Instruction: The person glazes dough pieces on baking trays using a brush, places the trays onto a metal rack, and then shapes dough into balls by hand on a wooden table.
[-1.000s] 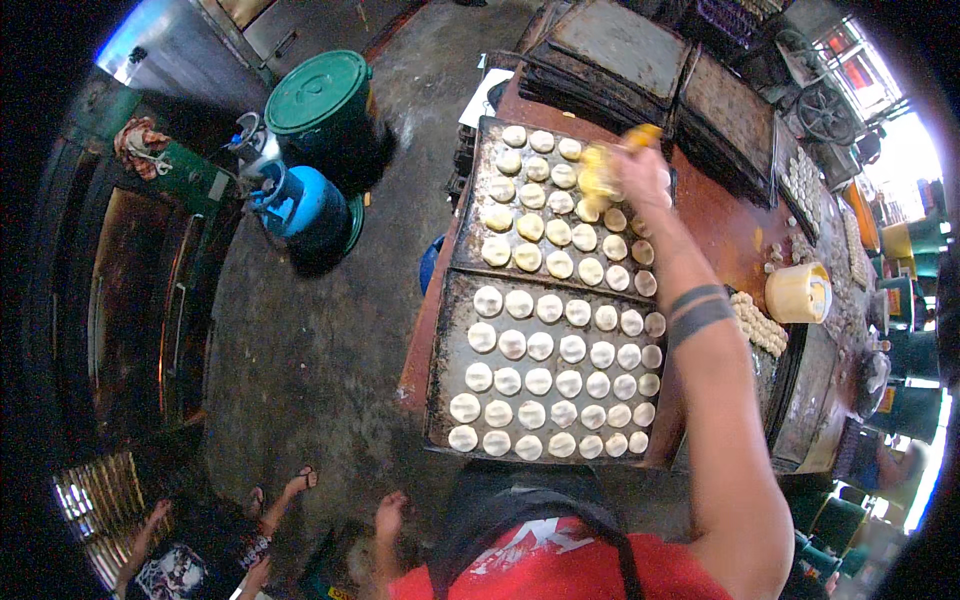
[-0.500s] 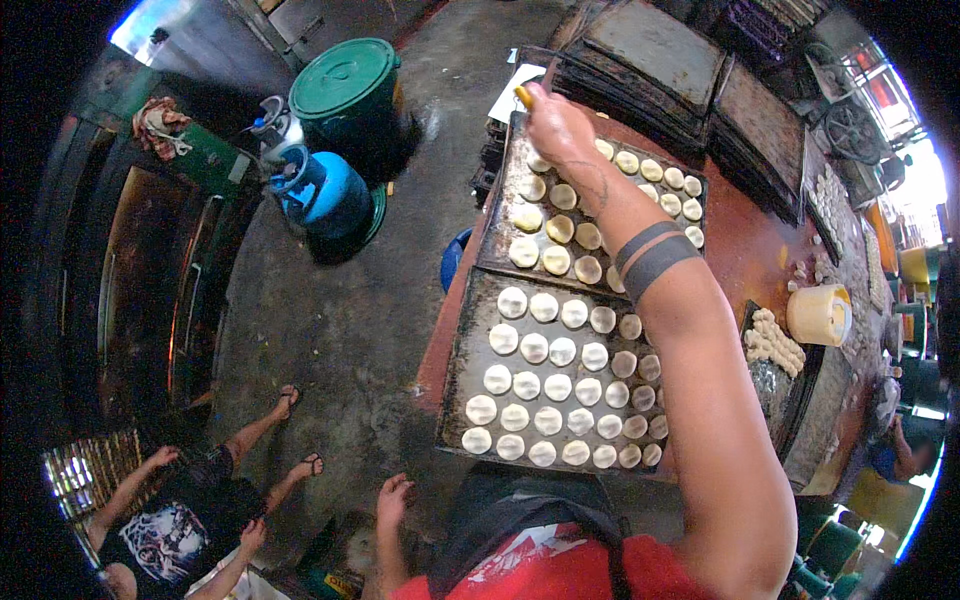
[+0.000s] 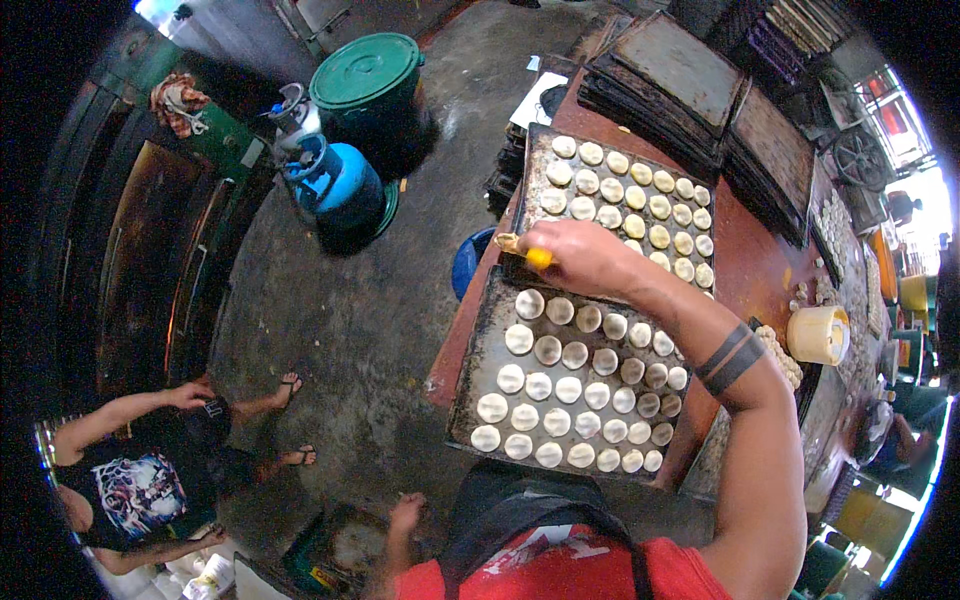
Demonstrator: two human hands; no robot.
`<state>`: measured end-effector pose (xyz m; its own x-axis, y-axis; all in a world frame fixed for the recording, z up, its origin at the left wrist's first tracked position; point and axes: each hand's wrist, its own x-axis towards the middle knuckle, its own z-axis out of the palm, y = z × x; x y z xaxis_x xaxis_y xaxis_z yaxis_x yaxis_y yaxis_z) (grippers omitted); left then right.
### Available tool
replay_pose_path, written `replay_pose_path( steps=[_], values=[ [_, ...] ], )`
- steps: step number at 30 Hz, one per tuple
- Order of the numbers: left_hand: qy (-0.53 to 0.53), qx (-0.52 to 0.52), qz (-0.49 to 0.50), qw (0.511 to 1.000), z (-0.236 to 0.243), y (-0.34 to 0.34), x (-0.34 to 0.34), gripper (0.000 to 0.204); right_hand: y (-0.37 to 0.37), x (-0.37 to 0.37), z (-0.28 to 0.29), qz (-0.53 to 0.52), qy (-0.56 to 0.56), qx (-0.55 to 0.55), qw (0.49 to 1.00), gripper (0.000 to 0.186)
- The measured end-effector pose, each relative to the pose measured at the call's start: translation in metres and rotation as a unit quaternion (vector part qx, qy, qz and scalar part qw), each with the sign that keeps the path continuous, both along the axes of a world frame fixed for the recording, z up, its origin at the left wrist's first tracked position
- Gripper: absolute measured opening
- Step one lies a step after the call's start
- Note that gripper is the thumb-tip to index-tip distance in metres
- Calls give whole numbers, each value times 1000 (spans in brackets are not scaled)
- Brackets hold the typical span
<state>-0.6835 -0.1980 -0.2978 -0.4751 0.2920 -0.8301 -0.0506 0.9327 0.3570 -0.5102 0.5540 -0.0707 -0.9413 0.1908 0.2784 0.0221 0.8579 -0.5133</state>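
Note:
My right hand (image 3: pixel 583 258) is closed around a small brush (image 3: pixel 510 243) with a yellow part showing beside the fingers. It hovers over the left side, where two dark baking trays meet. The far tray (image 3: pixel 538 146) carries rows of flattened round dough pieces (image 3: pixel 609 216), many with a yellowish, glossy top. On the near tray (image 3: pixel 470 385) lie rows of paler dough rounds (image 3: pixel 567 389). My left hand (image 3: pixel 407 513) hangs low beside my body, away from the trays, its fingers curled and slightly blurred; I see nothing in it.
Stacked baking trays (image 3: pixel 672 75) stand at the table's far end. A cream tub (image 3: pixel 818 335) sits at right beside dough lumps. Across the floor are a blue gas cylinder (image 3: pixel 347 182) and a green lidded bin (image 3: pixel 366 72). Another person (image 3: pixel 140 490) is at lower left.
My right hand has come nearer with the brush, from the far tray's far left corner to where the trays meet. The other person's arm has lifted. My view has shifted slightly.

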Motion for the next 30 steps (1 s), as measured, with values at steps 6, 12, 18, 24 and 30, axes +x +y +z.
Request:
replay_pose_path(
  steps=[6,12,18,24,30],
  values=[
    [-50,41,136,989,54,139,6,27,159,106,-33,-529,-18,-126,839,36],
    [-5,125,15,992,44,89,-15,28,98,-16,-36,-380,-22,-113,918,28],
    [-16,85,88,992,51,86,-3,27,151,20,-45,-501,-21,-174,848,36],
    [-30,108,216,970,23,9,26,32,192,289,-54,-691,37,-30,721,28],
    [113,-35,-511,852,8,-28,-1,30,42,179,-22,-516,-230,1,825,22]
  ],
)
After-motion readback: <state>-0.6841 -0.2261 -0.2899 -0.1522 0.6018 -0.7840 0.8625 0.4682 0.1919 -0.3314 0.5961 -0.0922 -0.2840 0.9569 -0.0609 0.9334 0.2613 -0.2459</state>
